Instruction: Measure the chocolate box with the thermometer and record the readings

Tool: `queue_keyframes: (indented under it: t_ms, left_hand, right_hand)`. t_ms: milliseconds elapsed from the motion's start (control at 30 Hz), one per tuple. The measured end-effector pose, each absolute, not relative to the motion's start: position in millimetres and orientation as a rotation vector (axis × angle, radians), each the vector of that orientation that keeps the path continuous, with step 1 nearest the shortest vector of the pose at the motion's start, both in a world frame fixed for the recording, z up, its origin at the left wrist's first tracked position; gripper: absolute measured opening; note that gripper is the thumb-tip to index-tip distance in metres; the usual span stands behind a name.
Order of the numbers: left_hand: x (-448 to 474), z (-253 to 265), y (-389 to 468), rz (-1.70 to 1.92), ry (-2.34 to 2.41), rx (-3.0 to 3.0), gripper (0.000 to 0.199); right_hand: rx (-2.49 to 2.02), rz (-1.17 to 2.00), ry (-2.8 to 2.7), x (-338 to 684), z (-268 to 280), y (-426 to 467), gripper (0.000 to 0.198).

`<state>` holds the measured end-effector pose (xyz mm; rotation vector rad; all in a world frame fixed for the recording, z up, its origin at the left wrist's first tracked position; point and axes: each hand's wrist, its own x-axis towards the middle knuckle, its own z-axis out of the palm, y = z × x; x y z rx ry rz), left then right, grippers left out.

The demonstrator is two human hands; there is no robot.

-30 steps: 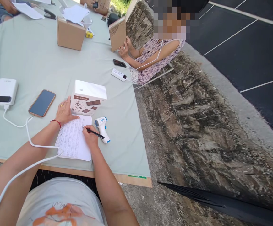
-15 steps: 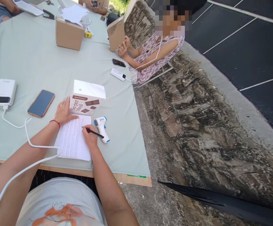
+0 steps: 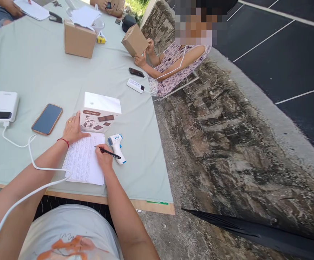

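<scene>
My right hand (image 3: pixel 103 157) is closed around a black pen (image 3: pixel 110 153), its tip at the right part of a written sheet of paper (image 3: pixel 83 162). The sheet is covered in rows of small handwriting. Spread at the sheet's upper left corner, my left hand (image 3: pixel 74 130) rests with its thumb across the top edge and its fingers beside a white and brown "Super Meal" box (image 3: pixel 98 117). That box stands just beyond the paper. To the right of my right hand lies a white and blue infrared thermometer (image 3: pixel 116 148), partly crossed by the pen's end.
Left of me lie a phone (image 3: pixel 47 119) and a white power bank (image 3: pixel 5 106) with a cable (image 3: pixel 36 167) running over my left arm. Across the table, a person holds a cardboard box (image 3: pixel 135 40). Another carton (image 3: pixel 80 39) carries papers. The table edge (image 3: pixel 162 206) is close on my right.
The person across has turned and tilted the cardboard box, so more of its sides show. My pen has shifted very slightly to the right; my left hand stays put.
</scene>
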<state>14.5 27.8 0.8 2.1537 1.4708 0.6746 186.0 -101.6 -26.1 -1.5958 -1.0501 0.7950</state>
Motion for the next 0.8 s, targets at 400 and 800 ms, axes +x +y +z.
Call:
queue_keyframes:
  t_ms: [400, 800]
  left_hand:
    - [17.3, 0.2, 28.2, 0.659, 1.486, 2.127, 0.133]
    - [15.3, 6.6, 26.0, 0.641, 1.501, 2.115, 0.126]
  right_hand:
    - [-1.635, 0.772, -1.033, 184.1, -23.3, -102.6, 0.019]
    - [-1.608, 0.754, -0.996, 182.8, -25.6, -103.0, 0.018]
